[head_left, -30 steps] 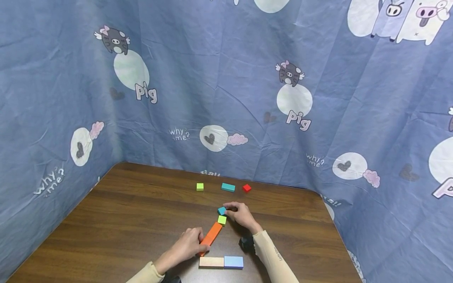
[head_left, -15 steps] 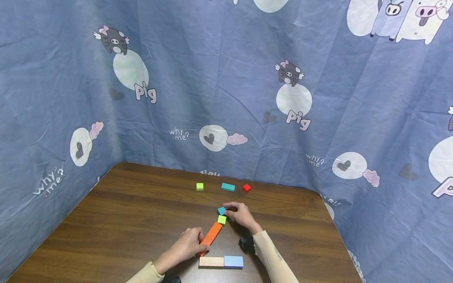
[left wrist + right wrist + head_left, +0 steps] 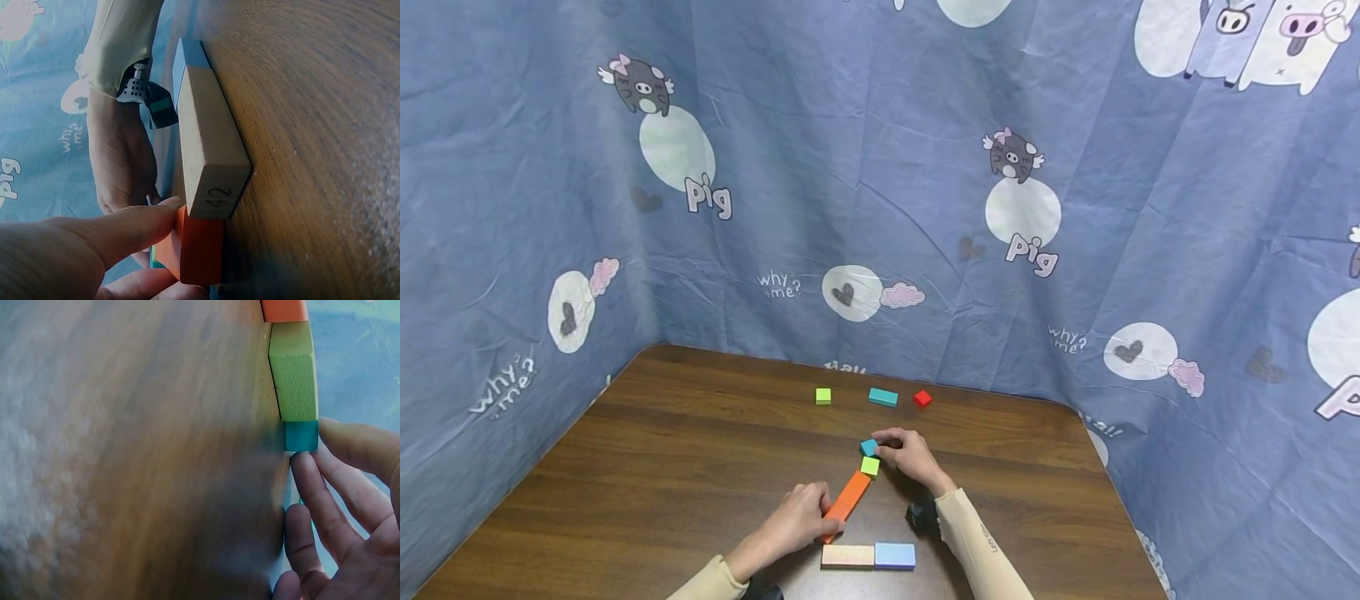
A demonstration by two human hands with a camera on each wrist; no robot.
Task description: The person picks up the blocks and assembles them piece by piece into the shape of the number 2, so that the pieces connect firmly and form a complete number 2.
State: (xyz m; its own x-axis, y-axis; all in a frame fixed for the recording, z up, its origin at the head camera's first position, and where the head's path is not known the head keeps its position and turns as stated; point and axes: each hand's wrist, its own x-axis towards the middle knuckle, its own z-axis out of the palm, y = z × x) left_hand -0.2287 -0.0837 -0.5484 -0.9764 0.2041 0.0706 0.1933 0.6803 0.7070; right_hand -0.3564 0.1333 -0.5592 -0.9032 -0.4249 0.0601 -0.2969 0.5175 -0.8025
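Observation:
In the head view my left hand [image 3: 801,515] holds a long orange block [image 3: 848,497] at its near end, thumb on one side and fingers on the other. The block lies slanted on the table. A small lime green block [image 3: 870,467] sits at its far end, and a small teal block [image 3: 869,448] comes right after it. My right hand [image 3: 913,460] pinches that teal block between thumb and fingertips; in the right wrist view the thumb [image 3: 356,444] is at its upper edge and a fingertip at its end. Beside the orange block's near end lies a wooden block [image 3: 212,131] marked 42.
A light blue block [image 3: 895,555] lies end to end with the wooden one near the front. Toward the back edge stand another lime green block [image 3: 823,397], a longer teal block [image 3: 883,397] and a red block [image 3: 922,399]. A patterned blue curtain [image 3: 887,208] hangs behind the table.

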